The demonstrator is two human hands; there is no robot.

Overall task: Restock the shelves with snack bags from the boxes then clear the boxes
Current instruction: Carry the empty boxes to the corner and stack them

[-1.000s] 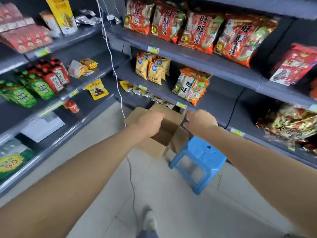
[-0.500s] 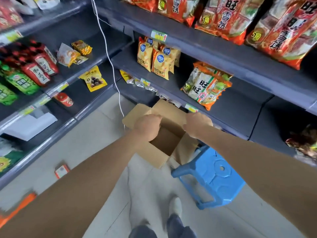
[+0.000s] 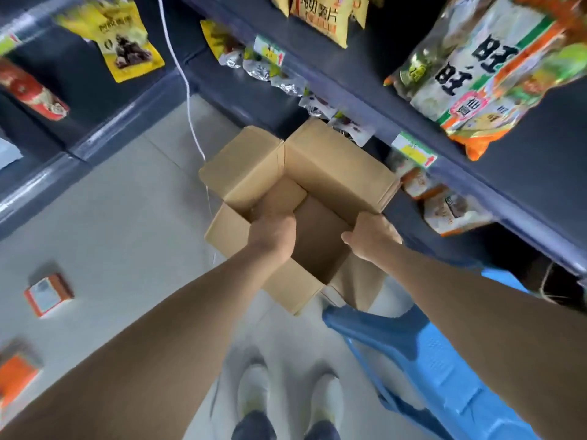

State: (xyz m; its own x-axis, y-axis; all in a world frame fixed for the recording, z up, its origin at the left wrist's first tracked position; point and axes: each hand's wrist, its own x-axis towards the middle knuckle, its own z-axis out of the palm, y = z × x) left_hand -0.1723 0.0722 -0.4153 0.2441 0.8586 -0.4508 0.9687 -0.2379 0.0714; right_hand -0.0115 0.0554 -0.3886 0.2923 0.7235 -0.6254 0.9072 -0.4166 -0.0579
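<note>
An open brown cardboard box hangs in front of me above the floor, its flaps spread and its inside bare. My left hand grips the box's left rim with fingers curled inside. My right hand clasps the right rim. Snack bags fill the dark shelves: a big orange and white bag at upper right, yellow bags along the top, silver packets on the low shelf behind the box.
A blue plastic stool stands at lower right, just under the box's near corner. Small orange and white packs lie on the grey tile floor at left. A white cable hangs down past the shelf corner. My shoes show below.
My view has dropped and closed in on the box. The box, still held in both hands, has come lower, toward the floor beside the stool.
</note>
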